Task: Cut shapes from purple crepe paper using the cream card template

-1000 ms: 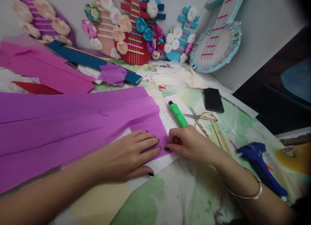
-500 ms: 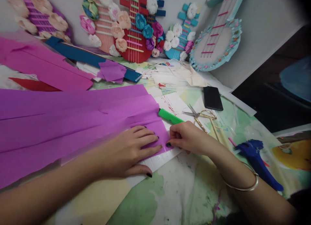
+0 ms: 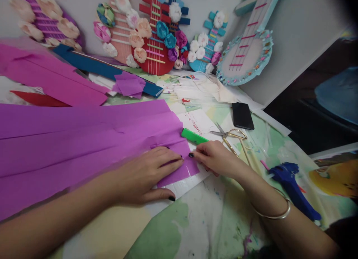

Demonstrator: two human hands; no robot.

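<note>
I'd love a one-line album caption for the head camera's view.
Left hand resting on purple paper, right hand holding a green tool, gold-handled scissors lying beyond.

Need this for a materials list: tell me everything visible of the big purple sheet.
The big purple sheet looks like thin, matte crepe paper, creased lengthwise and wrinkled toward its right end. It lies spread, leaving the frame at left. The left hand rests on its right end; the right hand is at the edge, contact unclear.

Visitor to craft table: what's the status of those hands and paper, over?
Left hand flat on purple paper. Right hand curled at paper's edge, green tool in its grip. Scissors lie just beyond.
</note>
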